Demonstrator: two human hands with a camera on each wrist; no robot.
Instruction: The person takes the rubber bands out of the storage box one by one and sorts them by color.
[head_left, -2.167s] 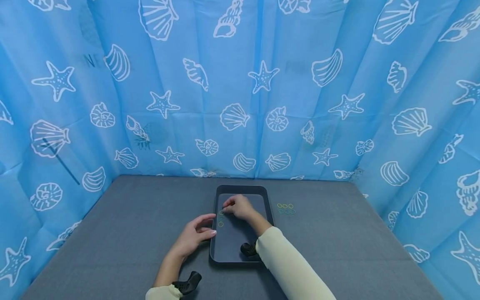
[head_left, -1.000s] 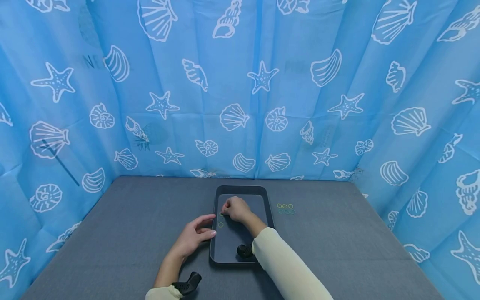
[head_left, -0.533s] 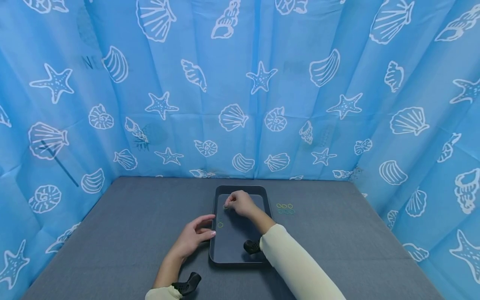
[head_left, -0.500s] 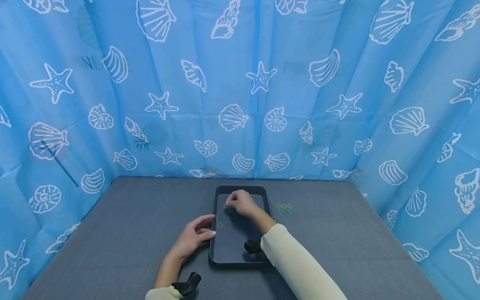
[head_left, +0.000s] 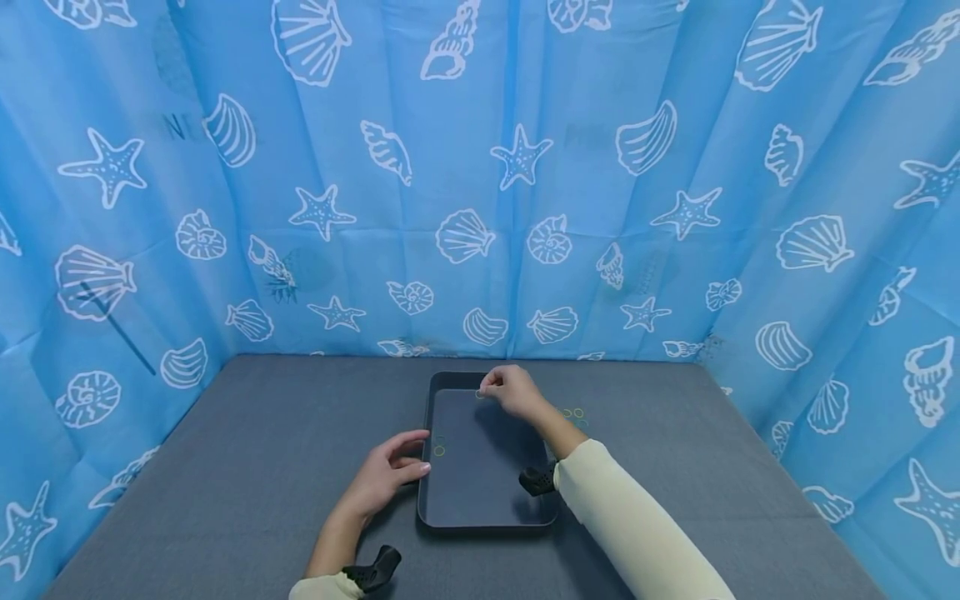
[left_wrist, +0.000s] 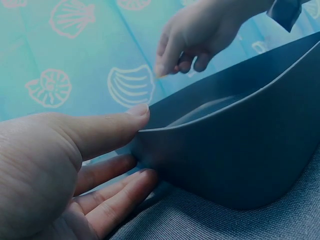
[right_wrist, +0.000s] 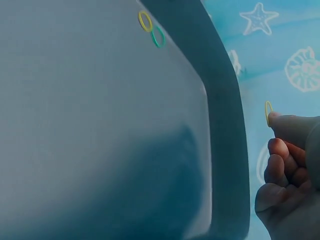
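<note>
My right hand [head_left: 517,393] pinches a small yellow ring [right_wrist: 266,114] between thumb and index finger, over the far end of a dark rectangular tray [head_left: 487,527]. The other fingers are curled into the palm. Inside the tray, along its left wall, lie another yellow ring [right_wrist: 149,22] and a green ring [right_wrist: 163,38], touching or nearly so. My left hand [head_left: 382,473] rests against the tray's left side. In the left wrist view its thumb touches the rim while the loosely extended fingers sit by the outer wall.
Several yellow and green rings [head_left: 578,413] lie on the grey tabletop [head_left: 300,433] to the right of the tray, partly hidden by the right forearm. A blue curtain [head_left: 480,167] with shell prints hangs behind and at both sides. Black devices [head_left: 375,569] sit on both wrists.
My right hand has picked up a yellow ring from the tray's left side and carried it away and to the right, toward the far rim. My left hand has stayed put.
</note>
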